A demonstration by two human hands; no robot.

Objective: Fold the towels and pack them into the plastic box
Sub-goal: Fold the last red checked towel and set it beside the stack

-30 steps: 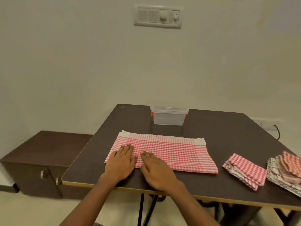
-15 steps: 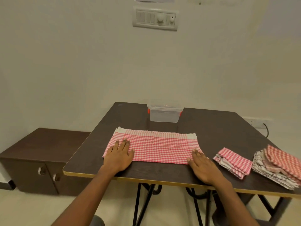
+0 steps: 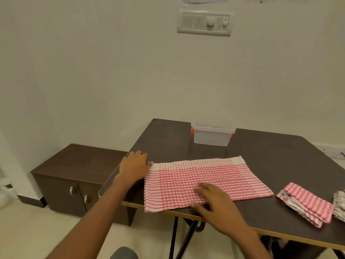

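Table, one, dark top with pale edging. Towel, one, red-and-white check, spread flat at the table's near edge with its near left corner hanging slightly over. Left hand, one, at the towel's far left corner, knuckles up, thumb tip touching the white hem; whether it pinches the cloth cannot be told. Right hand, one, palm down on the towel's near edge, fingers straight and spread, pressing the cloth. Box, one, clear plastic, lid on, red clips at both ends, standing beyond the towel's far edge and apart from it. Folded towel, one, same check, lying right of the towel and just clear of it. Pile, one, further cloth right of the towel, cut off by the frame. Cabinet, one, dark, two door handles, on the floor left of the towel. Switch panel, one, on the wall high beyond the towel.
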